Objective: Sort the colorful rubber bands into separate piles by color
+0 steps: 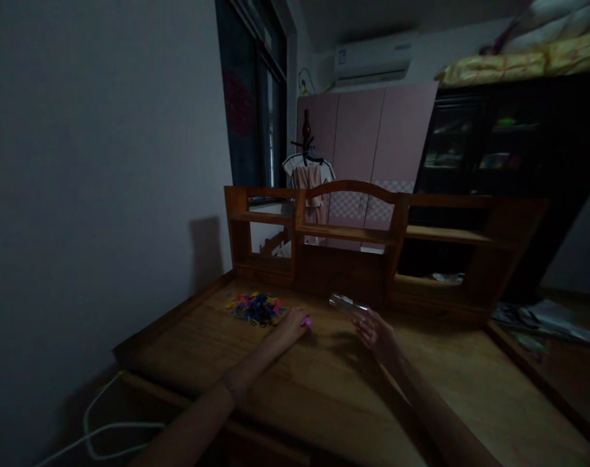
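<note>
My left hand (292, 323) is closed on a small purple cap (307, 322), low over the desk. In my right hand (377, 334) is a clear plastic bottle (346, 303), tilted with its far end pointing left and away from me. The bottle is see-through, and I make out no contents in the dim light. Just left of my left hand lies a loose pile of thin, colourful bands (259, 308), in dark blue, yellow, pink and orange. A gap separates my two hands, and the bottle is apart from the cap.
The wooden desk (324, 395) has a shelf unit (348, 235) along its back edge. A wall (105, 162) borders the left side. White cables (124, 426) hang at the lower left. Papers (552, 321) lie beyond the right edge. Pink wardrobe doors (358, 136) stand behind.
</note>
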The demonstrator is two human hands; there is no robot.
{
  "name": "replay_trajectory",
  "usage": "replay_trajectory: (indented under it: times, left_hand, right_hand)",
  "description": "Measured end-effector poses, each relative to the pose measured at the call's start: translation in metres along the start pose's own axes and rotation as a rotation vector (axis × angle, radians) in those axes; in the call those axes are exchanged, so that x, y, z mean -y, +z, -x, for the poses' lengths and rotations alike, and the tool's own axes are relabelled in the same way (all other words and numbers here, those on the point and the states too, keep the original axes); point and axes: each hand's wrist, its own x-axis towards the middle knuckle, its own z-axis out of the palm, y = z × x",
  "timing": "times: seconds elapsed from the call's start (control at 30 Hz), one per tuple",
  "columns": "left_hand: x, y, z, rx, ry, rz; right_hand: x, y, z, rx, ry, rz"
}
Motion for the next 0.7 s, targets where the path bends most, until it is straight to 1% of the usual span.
replay_trajectory:
  times: [0.1,0.17,0.3,0.4,0.5,0.6,0.7]
  left_hand:
    - [-0.006,0.000,-0.007,-0.016,-0.065,0.186]
    - [-0.010,-0.003,-0.004,-0.017,-0.112,0.341]
    - [-0.013,-0.005,0.016,-0.042,-0.203,0.596]
    - [-0.012,-0.001,0.033,-0.057,-0.294,0.790]
    - [-0.012,0.005,0.041,-0.049,-0.385,1.008]
    - [-0.014,0.006,0.042,-0.055,-0.395,1.058]
    - [-0.017,0.003,0.042,-0.068,-0.381,1.064]
  right_hand:
    - [0.008,0.000,0.004,-0.023,0.008,-0.096]
    - [0.012,0.004,0.006,-0.008,-0.016,-0.098]
    - [0.010,0.016,0.011,0.083,-0.127,0.011]
    - [0.003,0.024,0.017,0.162,-0.186,0.115]
    - [0.000,0.032,0.027,0.242,-0.218,0.211]
    - [0.005,0.038,0.037,0.291,-0.230,0.256]
    - [0.009,0.042,0.042,0.284,-0.236,0.250]
